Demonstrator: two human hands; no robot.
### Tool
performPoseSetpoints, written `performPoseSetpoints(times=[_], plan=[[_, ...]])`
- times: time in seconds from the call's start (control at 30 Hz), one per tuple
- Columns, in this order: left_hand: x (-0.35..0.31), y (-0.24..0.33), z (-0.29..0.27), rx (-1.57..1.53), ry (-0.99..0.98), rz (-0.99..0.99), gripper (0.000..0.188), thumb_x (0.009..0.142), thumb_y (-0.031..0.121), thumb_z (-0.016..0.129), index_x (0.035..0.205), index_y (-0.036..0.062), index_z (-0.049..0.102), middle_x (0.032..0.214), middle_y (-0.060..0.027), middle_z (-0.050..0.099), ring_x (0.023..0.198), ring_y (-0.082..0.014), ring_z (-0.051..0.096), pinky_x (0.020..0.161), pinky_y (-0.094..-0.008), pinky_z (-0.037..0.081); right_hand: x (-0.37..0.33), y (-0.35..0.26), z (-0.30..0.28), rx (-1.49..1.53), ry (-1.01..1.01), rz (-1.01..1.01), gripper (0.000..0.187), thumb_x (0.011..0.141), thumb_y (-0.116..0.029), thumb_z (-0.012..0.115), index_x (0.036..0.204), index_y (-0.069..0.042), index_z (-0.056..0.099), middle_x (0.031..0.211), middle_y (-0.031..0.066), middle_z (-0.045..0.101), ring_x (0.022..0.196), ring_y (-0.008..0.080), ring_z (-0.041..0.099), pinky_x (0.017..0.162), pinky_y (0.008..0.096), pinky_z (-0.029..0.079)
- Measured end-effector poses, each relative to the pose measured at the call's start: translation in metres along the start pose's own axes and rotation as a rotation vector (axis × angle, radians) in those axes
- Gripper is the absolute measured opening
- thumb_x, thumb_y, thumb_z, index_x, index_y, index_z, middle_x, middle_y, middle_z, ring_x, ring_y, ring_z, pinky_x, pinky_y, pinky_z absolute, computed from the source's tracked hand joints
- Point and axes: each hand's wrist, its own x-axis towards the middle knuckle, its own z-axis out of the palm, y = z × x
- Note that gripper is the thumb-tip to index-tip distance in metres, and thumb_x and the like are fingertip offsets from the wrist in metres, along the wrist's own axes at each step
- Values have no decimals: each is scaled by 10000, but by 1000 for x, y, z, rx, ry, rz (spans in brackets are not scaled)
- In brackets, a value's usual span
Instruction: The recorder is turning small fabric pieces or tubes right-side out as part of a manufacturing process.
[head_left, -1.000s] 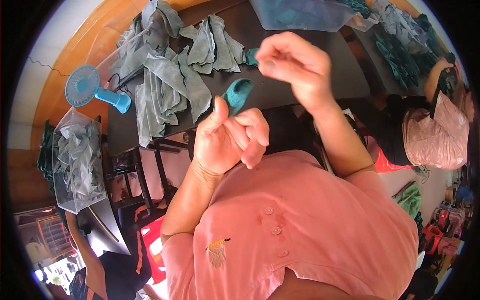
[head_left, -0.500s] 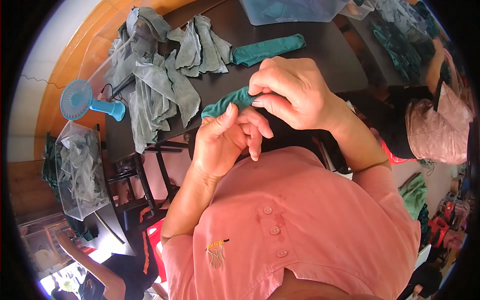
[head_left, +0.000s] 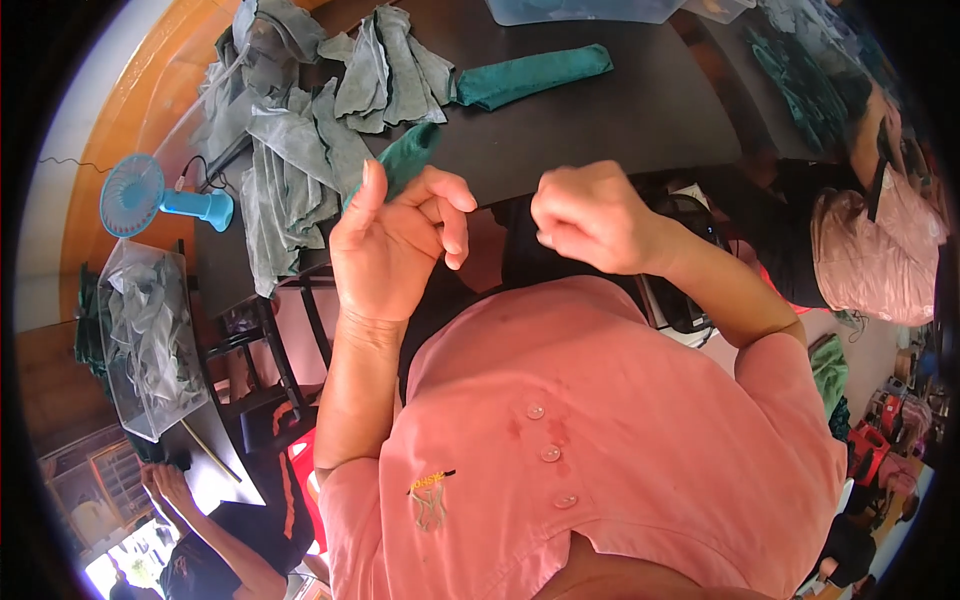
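Observation:
My left hand (head_left: 388, 245) is raised palm up near the table's front edge. Between its thumb and index finger it holds a small dark green velvety cloth piece (head_left: 408, 155), whose upper end sticks out past the fingers; its lower part is hidden behind the hand. To the right, apart from the cloth, my right hand (head_left: 596, 220) is closed with the fingertips pinched together, slightly blurred. Whatever is in that pinch is too small to make out. Beyond both hands a longer folded green cloth strip (head_left: 535, 76) lies on the dark table (head_left: 570, 130).
Several grey-green cloth pieces (head_left: 290, 165) lie at the table's left. A blue fan (head_left: 133, 195) stands beyond them, above a clear box of cloth scraps (head_left: 155, 345). A translucent bin (head_left: 585, 8) sits at the far edge. Other people work at lower left and right.
My right hand has come off the green cloth and moved down, away from it. My left hand has shifted left with the cloth, which now points more upward.

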Motion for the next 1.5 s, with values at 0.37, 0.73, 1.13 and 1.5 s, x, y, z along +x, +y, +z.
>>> performPoseSetpoints(times=[0.37,0.73,1.13,1.5], plan=[[0,-22,17,-17,46,-80,640,985,509,405,980,-107,577,826,-170,601,627,-238,537,564,-326,403,39,-2,-10,-54,353,-118,194,726,12,696,897,-33,615,744,48,567,586,214,565,499,322,446],[-9,-21,11,214,312,66,428,924,325,627,821,-89,659,811,-174,661,612,-220,602,527,-319,493,19,-15,-24,88,112,72,92,715,-19,649,753,-49,570,686,52,565,560,216,549,505,339,432],[-17,-37,9,510,285,341,134,897,82,659,999,3,693,915,-71,682,757,-145,624,637,-279,511,33,-16,-19,611,56,676,326,867,-329,696,952,-17,657,747,39,591,656,122,568,589,261,455],[-27,-43,-7,1044,-52,158,448,859,127,727,1274,69,568,950,-53,609,656,-117,531,605,-275,455,9,-1,9,948,337,771,227,763,-82,600,611,-20,442,566,117,491,429,213,487,428,312,365]])
